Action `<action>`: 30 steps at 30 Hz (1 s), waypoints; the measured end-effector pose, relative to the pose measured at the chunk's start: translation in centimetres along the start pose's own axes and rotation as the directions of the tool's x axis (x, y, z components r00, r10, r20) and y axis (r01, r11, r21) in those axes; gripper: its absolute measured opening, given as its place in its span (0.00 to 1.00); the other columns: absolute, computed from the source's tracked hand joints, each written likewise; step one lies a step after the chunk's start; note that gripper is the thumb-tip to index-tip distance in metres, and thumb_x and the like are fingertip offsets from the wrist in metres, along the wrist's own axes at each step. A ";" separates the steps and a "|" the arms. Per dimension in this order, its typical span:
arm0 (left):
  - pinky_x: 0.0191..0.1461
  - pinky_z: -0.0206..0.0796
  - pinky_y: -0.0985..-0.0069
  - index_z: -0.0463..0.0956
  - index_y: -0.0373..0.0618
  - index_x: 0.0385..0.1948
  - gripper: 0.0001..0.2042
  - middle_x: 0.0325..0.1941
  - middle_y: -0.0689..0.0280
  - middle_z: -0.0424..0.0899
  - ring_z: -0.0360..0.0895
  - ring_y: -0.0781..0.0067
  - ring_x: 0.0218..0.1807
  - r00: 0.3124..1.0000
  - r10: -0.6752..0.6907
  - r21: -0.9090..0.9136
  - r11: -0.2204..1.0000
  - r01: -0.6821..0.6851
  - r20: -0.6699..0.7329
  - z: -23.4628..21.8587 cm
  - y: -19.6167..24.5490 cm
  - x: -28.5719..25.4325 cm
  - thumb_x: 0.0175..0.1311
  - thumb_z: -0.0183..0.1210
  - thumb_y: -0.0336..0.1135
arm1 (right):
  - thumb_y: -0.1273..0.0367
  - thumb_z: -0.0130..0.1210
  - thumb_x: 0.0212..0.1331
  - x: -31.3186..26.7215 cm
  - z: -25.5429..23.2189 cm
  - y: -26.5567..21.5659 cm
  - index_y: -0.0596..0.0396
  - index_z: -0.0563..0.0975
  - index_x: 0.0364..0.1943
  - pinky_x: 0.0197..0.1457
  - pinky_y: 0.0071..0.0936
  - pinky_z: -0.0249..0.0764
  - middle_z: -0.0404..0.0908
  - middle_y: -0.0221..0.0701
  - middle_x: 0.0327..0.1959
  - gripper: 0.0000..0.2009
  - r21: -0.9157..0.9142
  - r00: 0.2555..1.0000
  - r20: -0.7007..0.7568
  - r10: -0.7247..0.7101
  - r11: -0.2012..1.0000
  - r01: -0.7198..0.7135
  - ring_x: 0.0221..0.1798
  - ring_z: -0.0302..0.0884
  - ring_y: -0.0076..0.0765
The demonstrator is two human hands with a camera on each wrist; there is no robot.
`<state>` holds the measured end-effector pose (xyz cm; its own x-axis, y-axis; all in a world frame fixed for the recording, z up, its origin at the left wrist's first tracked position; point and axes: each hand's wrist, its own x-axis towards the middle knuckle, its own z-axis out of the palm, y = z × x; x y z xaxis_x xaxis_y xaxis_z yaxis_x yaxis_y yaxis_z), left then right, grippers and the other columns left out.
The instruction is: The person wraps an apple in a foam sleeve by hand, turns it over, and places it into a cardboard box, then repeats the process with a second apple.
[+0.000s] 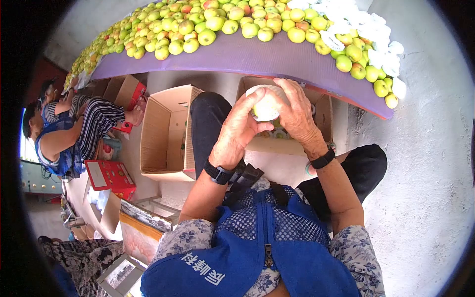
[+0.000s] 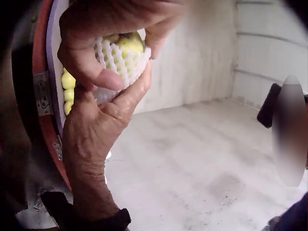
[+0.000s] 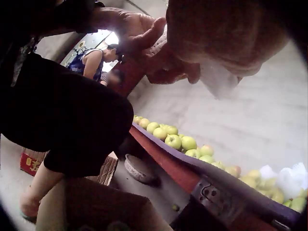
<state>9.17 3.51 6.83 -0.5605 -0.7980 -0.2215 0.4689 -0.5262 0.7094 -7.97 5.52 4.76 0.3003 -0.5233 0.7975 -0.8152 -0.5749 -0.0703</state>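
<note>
Over the lap, a yellow-green apple point(image 2: 131, 43) sits in a white foam net point(image 2: 126, 65). My left hand point(image 1: 235, 129) grips it from the left, thumb and fingers bent around the net. From the other side, my right hand point(image 1: 300, 118) curls its fingers about the same wrapped apple, at the edge of the netting. In the left wrist view the net covers the lower part of the apple, and some yellow skin shows above it. The right wrist view has the hands mostly dark, with a bit of white foam point(image 3: 216, 79) below the fingers.
A purple-padded table point(image 1: 237, 52) ahead bears a big heap of apples point(image 1: 198, 24), with white foam nets point(image 1: 363, 24) at its right. Below are an open cardboard box point(image 1: 166, 133) and another box point(image 1: 324, 111) behind the hands. People point(image 1: 59, 133) sit at the left.
</note>
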 end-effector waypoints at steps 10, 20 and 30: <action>0.34 0.78 0.70 0.67 0.43 0.56 0.24 0.48 0.61 0.79 0.80 0.68 0.45 0.981 0.090 -0.086 0.993 -0.076 0.171 -1.8 0.3 0.4 0.60 0.62 0.41 | 0.79 0.57 0.39 1.8 -0.8 -0.6 0.56 0.69 0.59 0.66 0.48 0.63 0.69 0.41 0.58 0.33 0.303 0.999 -0.024 0.038 0.952 -0.029 0.59 0.68 0.55; 0.37 0.78 0.70 0.66 0.40 0.55 0.25 0.48 0.58 0.79 0.80 0.65 0.44 0.920 0.360 -0.056 0.933 -0.356 0.154 -3.0 1.5 0.7 0.56 0.62 0.35 | 0.70 0.53 0.65 2.2 -3.0 0.9 0.61 0.77 0.44 0.49 0.22 0.73 0.80 0.30 0.36 0.09 0.701 0.643 0.218 0.734 0.341 -0.627 0.42 0.78 0.25; 0.38 0.77 0.72 0.64 0.39 0.56 0.28 0.50 0.59 0.76 0.78 0.68 0.47 0.926 0.346 0.143 0.919 -0.367 0.150 -1.6 1.2 0.1 0.53 0.63 0.34 | 0.63 0.67 0.52 2.5 -2.6 0.8 0.61 0.77 0.41 0.45 0.26 0.73 0.80 0.33 0.36 0.18 0.555 0.752 0.207 0.626 0.558 -0.617 0.41 0.76 0.29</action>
<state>10.82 2.33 6.60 -0.4594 -0.8770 0.1411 0.5391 -0.1490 0.8289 -9.11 5.37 8.27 -0.1822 -0.8835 0.4315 -0.3652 -0.3467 -0.8640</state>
